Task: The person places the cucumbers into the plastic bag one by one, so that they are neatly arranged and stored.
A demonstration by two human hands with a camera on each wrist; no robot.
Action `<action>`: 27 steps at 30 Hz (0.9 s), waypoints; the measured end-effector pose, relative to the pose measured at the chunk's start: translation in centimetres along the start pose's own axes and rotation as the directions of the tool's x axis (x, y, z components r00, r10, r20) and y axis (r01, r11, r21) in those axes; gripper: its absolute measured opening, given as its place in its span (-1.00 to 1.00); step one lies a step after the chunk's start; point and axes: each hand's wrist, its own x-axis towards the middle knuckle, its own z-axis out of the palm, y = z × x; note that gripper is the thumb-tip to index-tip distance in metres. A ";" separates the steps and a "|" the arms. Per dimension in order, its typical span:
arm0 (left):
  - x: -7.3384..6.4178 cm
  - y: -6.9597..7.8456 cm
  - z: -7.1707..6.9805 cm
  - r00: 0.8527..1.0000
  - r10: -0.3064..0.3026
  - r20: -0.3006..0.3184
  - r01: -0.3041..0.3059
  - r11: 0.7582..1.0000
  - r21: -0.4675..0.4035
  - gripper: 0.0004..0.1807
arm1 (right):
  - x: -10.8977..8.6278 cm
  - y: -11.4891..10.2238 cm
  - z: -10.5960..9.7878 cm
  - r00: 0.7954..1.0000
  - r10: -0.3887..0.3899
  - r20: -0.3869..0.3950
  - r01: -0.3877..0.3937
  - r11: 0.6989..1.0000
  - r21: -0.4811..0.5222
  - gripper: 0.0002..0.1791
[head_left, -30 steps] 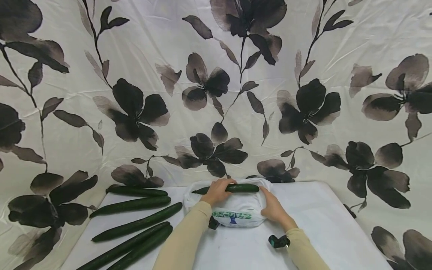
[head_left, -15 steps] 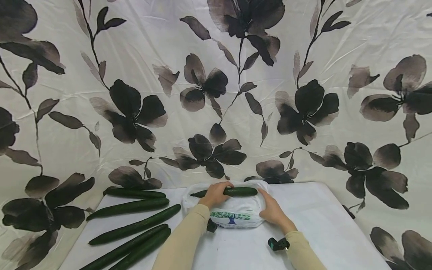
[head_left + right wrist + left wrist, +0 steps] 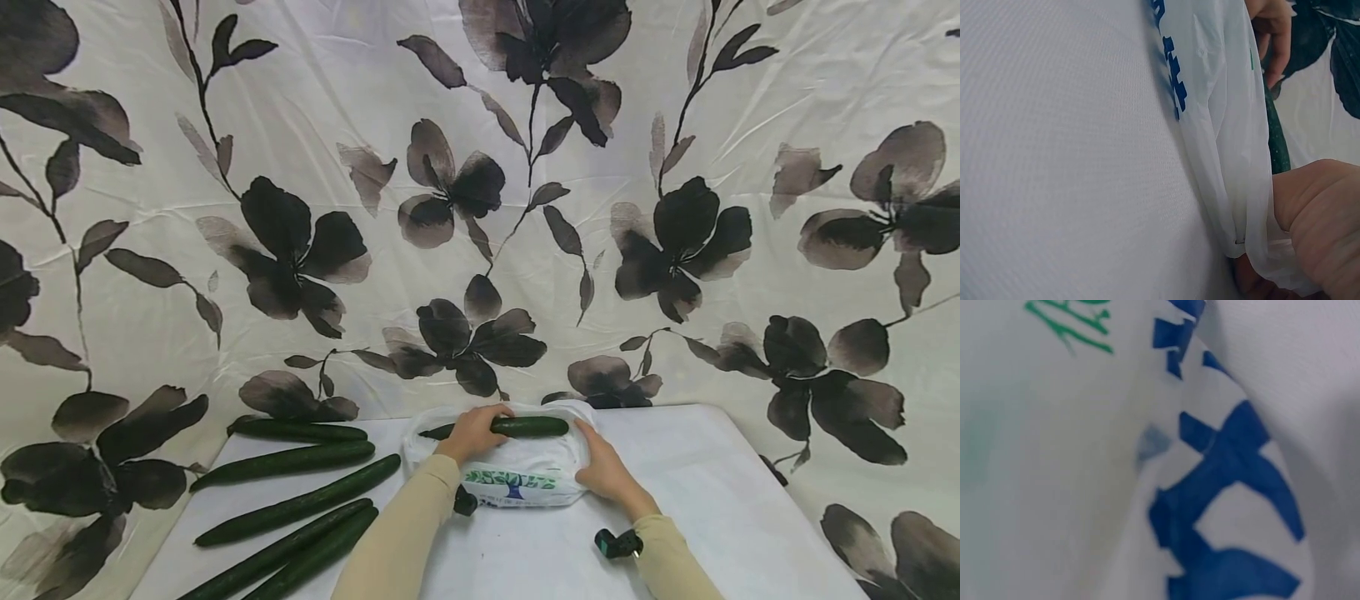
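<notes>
Five cucumbers (image 3: 297, 502) lie on the left of the white desk (image 3: 720, 500), slanted, roughly fanned; the two nearest the person lie against each other and run out of the head view at the bottom edge.

Next rightward, the left hand (image 3: 472, 432), fingers curled over another cucumber (image 3: 532, 427), grasping it toward its left part. That cucumber lies lengthwise across the mouth of a white plastic bag (image 3: 534, 460), within the rim, both ends showing. Green and blue print on the bag's near side; the left wrist view is filled by that print and shows no fingers.

At the bag's right end, the right hand (image 3: 606, 465) grips the rim: the right wrist view shows the plastic running between the near part of the hand and fingertips below. Right tip of the cucumber sits just beside this hand; contact uncertain.

Step in hand, as I judge it: settling the cucumber down into the bag. Best done by keeping the right side of the mouth pulled wide, lowering the cucumber level, and letting go only once its weight rests on the bottom. Thin film probably snags on a tip or folds under it; worth easing the rim outward first.
</notes>
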 end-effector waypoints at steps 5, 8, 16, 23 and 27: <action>-0.4 0.0 -0.3 0.999 -0.029 0.017 0.030 0.998 -0.050 -0.58 | -0.1 0.1 0.1 1.000 -0.017 -0.008 0.017 1.000 -0.004 0.07; -0.5 -0.2 -0.4 0.999 -0.034 0.019 0.036 0.995 -0.095 -0.59 | -0.1 0.2 0.2 1.000 -0.021 -0.012 0.021 1.000 -0.004 0.07; -0.8 -0.1 -1.3 0.998 -0.051 0.044 0.057 0.990 -0.129 -0.65 | 0.2 0.0 0.3 1.000 0.006 0.005 -0.005 1.000 -0.015 0.05; -0.8 1.4 -3.1 0.998 -0.010 0.061 0.022 0.980 -0.195 -0.67 | 0.1 0.1 0.3 1.000 -0.001 0.000 0.001 1.000 -0.019 0.04; -1.2 2.1 -4.2 0.998 0.036 0.060 -0.022 0.974 -0.226 -0.68 | -0.1 0.5 0.2 1.000 -0.012 0.000 0.012 1.000 -0.017 0.04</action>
